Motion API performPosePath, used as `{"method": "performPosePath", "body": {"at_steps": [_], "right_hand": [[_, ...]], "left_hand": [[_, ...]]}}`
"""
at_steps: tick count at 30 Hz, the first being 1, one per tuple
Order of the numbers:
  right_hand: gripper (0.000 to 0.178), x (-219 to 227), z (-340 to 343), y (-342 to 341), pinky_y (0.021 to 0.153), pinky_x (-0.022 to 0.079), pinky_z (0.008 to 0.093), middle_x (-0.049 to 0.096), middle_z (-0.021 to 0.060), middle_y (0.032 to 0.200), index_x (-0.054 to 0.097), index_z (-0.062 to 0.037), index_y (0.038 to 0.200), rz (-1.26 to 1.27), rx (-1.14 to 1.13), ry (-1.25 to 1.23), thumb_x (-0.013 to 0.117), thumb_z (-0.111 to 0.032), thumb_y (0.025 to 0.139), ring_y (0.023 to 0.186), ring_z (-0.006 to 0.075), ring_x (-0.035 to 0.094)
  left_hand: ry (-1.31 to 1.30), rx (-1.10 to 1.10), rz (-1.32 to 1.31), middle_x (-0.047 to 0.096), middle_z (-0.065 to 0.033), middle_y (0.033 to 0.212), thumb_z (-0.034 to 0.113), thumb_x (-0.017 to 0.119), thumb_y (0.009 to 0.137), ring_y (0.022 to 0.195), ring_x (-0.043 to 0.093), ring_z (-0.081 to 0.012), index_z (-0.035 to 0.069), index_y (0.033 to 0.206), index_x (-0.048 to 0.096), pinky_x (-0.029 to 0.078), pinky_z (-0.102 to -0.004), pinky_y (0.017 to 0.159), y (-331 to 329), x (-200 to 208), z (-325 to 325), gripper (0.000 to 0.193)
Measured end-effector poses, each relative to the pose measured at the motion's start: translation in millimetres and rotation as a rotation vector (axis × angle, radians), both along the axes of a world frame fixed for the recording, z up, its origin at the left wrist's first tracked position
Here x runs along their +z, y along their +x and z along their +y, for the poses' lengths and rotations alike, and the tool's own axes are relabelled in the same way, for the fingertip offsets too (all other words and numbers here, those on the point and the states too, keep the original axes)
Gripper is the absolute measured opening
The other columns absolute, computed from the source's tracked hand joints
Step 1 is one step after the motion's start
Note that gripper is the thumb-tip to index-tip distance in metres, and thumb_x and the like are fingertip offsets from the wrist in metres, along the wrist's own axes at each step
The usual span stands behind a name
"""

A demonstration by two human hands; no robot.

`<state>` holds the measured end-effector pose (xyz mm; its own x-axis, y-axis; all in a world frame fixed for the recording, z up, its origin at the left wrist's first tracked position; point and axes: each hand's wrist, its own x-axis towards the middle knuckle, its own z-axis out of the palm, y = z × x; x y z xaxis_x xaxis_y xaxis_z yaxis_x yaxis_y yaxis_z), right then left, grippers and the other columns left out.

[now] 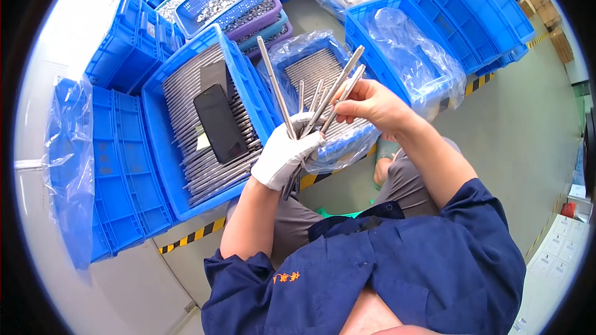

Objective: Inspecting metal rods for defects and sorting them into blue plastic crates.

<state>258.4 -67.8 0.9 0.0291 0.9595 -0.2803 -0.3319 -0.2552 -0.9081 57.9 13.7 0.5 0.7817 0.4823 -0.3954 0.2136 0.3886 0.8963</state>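
My left hand (280, 156), in a white glove, is closed round several slim metal rods (277, 85) that fan out upward. With thumb and fingers my bare right hand (377, 108) pinches one rod (355, 78) near its upper end; its lower end reaches the gloved hand. Behind the hands, a plastic-lined blue crate (282, 51) holds rows of similar rods (312, 68). Left of the glove is a larger blue crate (159, 160) filled with darker-looking rods (186, 96). A black smartphone (220, 123) lies on top of these.
Small metal parts fill a blue basket (186, 13) on stacked baskets at the back. Blue crates (121, 43) stand at the left, with more crates (462, 15) at the back right. Clear plastic drapes a blue crate (357, 18). Yellow-black tape (205, 231) marks the floor.
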Motion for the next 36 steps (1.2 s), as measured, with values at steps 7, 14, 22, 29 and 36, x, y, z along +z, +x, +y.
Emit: {"method": "performPosePath", "body": {"at_steps": [7, 14, 22, 29, 36], "right_hand": [[0.025, -6.3, 5.7, -3.7, 0.065, 0.048, 0.0231, 0.062, 0.0031, 0.085, 0.059, -0.0045, 0.097, 0.037, -0.126, -0.138, 0.068, -0.02, 0.079, 0.073, 0.0098, 0.059], [0.026, -11.9, 8.9, -21.4, 0.063, 0.047, 0.0213, 0.06, 0.0039, 0.078, 0.06, -0.0011, 0.091, -0.097, -0.136, -0.129, 0.064, -0.025, 0.082, 0.067, 0.0092, 0.057], [0.016, -29.0, 6.2, -26.3, 0.054, 0.044, 0.018, 0.057, 0.0011, 0.07, 0.057, -0.0031, 0.083, 0.275, 0.333, -0.273, 0.062, -0.019, 0.084, 0.058, 0.0062, 0.053], [0.023, -20.4, -18.3, -73.3, 0.065, 0.047, 0.0233, 0.062, 0.0015, 0.078, 0.061, -0.0025, 0.091, 0.073, 0.743, -0.303, 0.067, -0.021, 0.079, 0.071, 0.0094, 0.058], [0.019, 2.5, -0.5, -5.3, 0.071, 0.048, 0.0248, 0.064, 0.0062, 0.085, 0.061, -0.003, 0.091, -0.234, 0.299, 0.043, 0.061, -0.02, 0.084, 0.077, 0.0118, 0.061]], "left_hand": [[0.052, 0.137, -0.077, 0.055, -0.0024, 0.072, 0.014, 0.062, 0.08, 0.059, 0.052, -0.0092, 0.003, 0.098, 0.055, 0.042, -0.0216, 0.053, 2.3, -7.1, -1.9, 0.022], [-0.037, 0.238, -0.132, 0.056, -0.0018, 0.079, 0.015, 0.061, 0.083, 0.061, 0.051, -0.0079, 0.005, 0.098, 0.053, 0.041, -0.0218, 0.053, 6.3, -17.9, -0.7, 0.019], [-0.105, 0.21, -0.19, 0.06, -0.0065, 0.096, 0.009, 0.061, 0.08, 0.075, 0.056, -0.0107, 0.004, 0.108, 0.052, 0.046, -0.0246, 0.067, 8.9, -16.1, 0.0, 0.031], [0.04, 0.27, -0.296, 0.058, -0.0065, 0.087, 0.0, 0.059, 0.074, 0.078, 0.057, -0.0156, 0.005, 0.104, 0.051, 0.047, -0.0272, 0.068, 6.1, -23.8, 16.2, 0.032], [0.028, 0.096, -0.136, 0.051, -0.0024, 0.079, -0.003, 0.053, 0.071, 0.063, 0.048, -0.0104, 0.005, 0.101, 0.054, 0.04, -0.0224, 0.055, -8.1, -10.6, 22.9, 0.032]]}}
